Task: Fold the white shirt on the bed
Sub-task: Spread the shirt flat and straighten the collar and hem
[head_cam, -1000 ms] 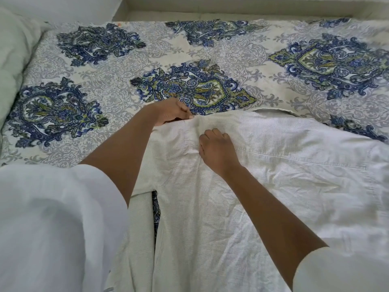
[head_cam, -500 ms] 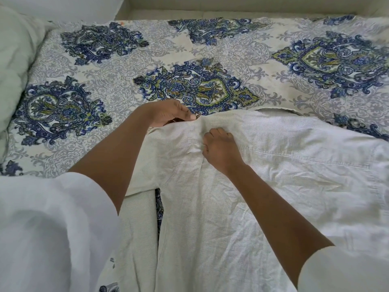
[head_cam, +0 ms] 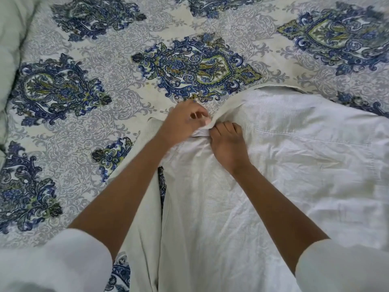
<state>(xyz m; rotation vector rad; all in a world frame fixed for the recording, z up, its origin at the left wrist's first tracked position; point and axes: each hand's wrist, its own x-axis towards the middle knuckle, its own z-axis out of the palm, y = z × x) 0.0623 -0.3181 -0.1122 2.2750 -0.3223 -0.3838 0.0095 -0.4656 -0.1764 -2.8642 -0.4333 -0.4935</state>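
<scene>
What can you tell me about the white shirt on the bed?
The white shirt is wrinkled, finely woven fabric, spread mostly flat on the patterned bedsheet, with a stitched seam crossing its upper part. The left hand and right hand pinch a raised fold at its shoulder edge.

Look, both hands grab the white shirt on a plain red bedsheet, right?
Not quite. The left hand and right hand do grip the white shirt, but the head view shows the bedsheet is cream with blue and green patterns, not plain red.
</scene>
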